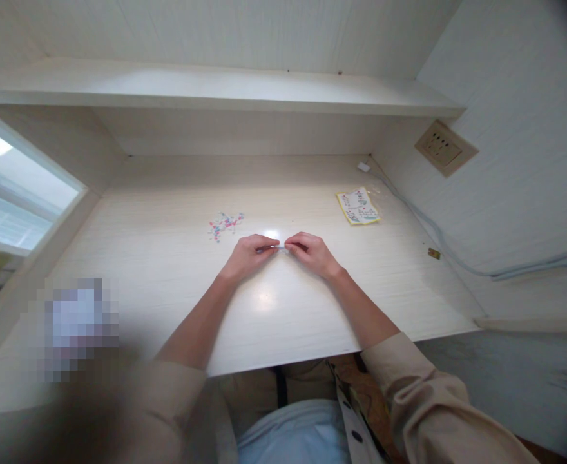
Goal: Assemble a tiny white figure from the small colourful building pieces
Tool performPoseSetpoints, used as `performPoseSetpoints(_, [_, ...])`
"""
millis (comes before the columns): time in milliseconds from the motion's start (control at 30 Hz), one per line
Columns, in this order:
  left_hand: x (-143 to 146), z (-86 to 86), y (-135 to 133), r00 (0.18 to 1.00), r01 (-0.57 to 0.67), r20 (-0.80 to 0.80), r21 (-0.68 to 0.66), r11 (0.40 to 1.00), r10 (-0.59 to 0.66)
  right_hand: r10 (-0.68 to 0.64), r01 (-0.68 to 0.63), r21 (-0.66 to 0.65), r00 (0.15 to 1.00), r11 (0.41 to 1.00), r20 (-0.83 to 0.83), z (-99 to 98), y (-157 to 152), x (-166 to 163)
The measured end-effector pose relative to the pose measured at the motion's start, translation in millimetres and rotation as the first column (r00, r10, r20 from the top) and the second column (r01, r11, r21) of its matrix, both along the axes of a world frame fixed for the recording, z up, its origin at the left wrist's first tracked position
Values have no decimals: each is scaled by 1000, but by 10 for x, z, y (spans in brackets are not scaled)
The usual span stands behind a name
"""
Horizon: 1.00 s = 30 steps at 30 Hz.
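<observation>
My left hand (249, 254) and my right hand (312, 252) rest close together on the white desk (167, 270), fingers curled inward. Both pinch the ends of a thin pale strand or stick (278, 247) stretched between them; I cannot make out what it is. A small scatter of pink, blue and white beads (224, 225) lies on the desk just beyond my left hand, apart from it.
A yellow-edged printed card in a clear sleeve (357, 207) lies at the back right. A pale cable (423, 225) runs along the right wall below a socket plate (445, 148). A small dark item (433, 253) sits near the right edge. A shelf (216, 90) overhangs the desk.
</observation>
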<state>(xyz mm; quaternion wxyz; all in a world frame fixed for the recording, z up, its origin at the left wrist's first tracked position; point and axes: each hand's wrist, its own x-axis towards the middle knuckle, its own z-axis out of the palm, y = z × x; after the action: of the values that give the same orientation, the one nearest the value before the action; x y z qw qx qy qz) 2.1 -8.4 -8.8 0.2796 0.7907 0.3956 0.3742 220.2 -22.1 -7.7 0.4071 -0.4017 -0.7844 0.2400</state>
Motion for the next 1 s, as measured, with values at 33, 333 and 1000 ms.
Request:
performPoseSetpoints(33, [4,-8,5,1000,-1,-13,5,1000,1,3,-3,2,1000,1000,0,-1,0,-1])
performPoseSetpoints(333, [1,-43,27,997,38,-69,17,999,-37,11,-11,7,1000,1000,1,-23,15,3])
performPoseSetpoints(1000, [13,-3,15,995,52,-82,39,998,-49,15,-19,-99,999,995,-37,-30,42,46])
